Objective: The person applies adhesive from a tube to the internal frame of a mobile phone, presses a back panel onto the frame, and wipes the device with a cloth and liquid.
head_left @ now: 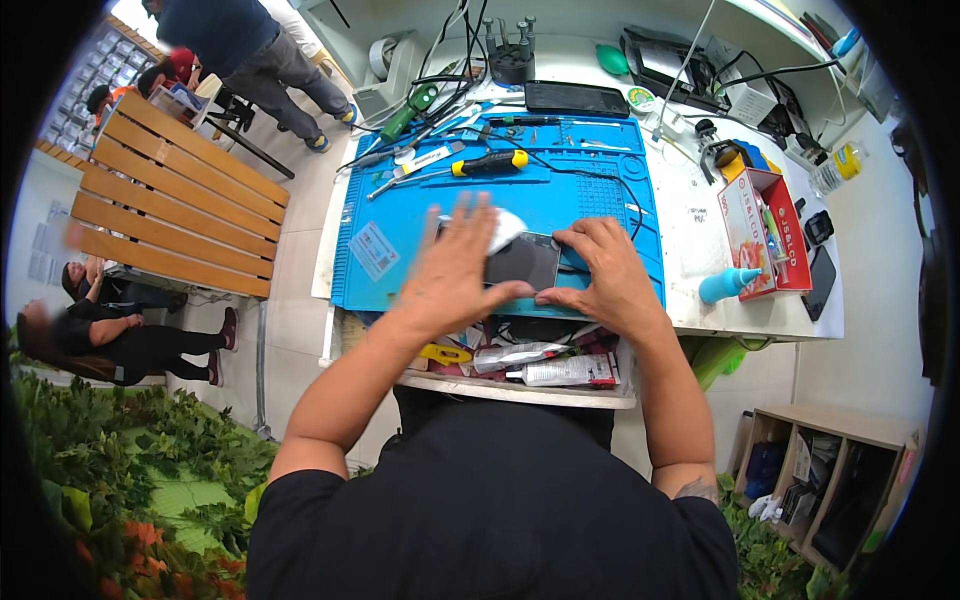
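A dark phone-sized panel (535,262), apparently a phone, lies on the blue work mat (400,228) in front of me. My right hand (605,272) grips its right end between thumb and fingers. Over its left part, my left hand (452,262) is stretched flat with fingers extended, somewhat blurred; its thumb reaches the panel's near edge. A white wad of cloth or tissue (508,228) shows beside and partly under the left fingers. The left hand hides the panel's left end.
Beyond the hands lie a yellow-black screwdriver (490,163), a green-handled tool (408,113) and a black phone (577,99). At right stand a light-blue bottle (728,285) and a red-white box (768,235). An open drawer (500,390) holding tubes sits below the mat. Other people are at left.
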Available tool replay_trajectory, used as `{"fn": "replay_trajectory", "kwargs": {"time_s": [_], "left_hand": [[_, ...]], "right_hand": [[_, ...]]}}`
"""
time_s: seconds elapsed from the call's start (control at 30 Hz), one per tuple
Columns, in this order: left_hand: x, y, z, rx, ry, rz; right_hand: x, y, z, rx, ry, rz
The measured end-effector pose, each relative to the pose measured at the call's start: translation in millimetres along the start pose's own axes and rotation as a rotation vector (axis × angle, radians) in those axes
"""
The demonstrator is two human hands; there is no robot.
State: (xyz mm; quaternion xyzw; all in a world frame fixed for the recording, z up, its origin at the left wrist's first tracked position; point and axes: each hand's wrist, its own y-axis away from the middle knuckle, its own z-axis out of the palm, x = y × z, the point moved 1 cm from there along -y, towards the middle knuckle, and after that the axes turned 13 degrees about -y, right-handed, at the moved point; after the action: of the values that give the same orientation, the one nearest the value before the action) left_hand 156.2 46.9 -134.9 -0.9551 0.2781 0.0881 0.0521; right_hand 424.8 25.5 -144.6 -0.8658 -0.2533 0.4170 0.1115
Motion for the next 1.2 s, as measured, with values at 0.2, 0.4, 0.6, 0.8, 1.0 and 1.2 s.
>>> {"fn": "replay_trajectory", "kwargs": {"time_s": [0.2, 0.4, 0.6, 0.8, 1.0, 1.2], "left_hand": [[39, 22, -12, -0.001, 0.062, 0.168], [19, 17, -19, -0.012, -0.060, 0.096], [20, 12, -25, -0.035, -0.055, 0.145], [23, -1, -22, 0.035, -0.078, 0.152], [40, -2, -27, 0.022, 0.005, 0.203], [28, 5, -31, -0.038, -0.103, 0.143]], "right_hand": [[5, -1, 3, 0.024, -0.034, -0.015], [4, 2, 1, 0.038, -0.035, -0.026], [7, 3, 2, 0.049, -0.024, -0.038], [9, 3, 1, 0.037, -0.024, -0.033], [5, 1, 2, 0.045, -0.044, -0.033], [5, 3, 3, 0.051, -0.075, -0.018]]}}
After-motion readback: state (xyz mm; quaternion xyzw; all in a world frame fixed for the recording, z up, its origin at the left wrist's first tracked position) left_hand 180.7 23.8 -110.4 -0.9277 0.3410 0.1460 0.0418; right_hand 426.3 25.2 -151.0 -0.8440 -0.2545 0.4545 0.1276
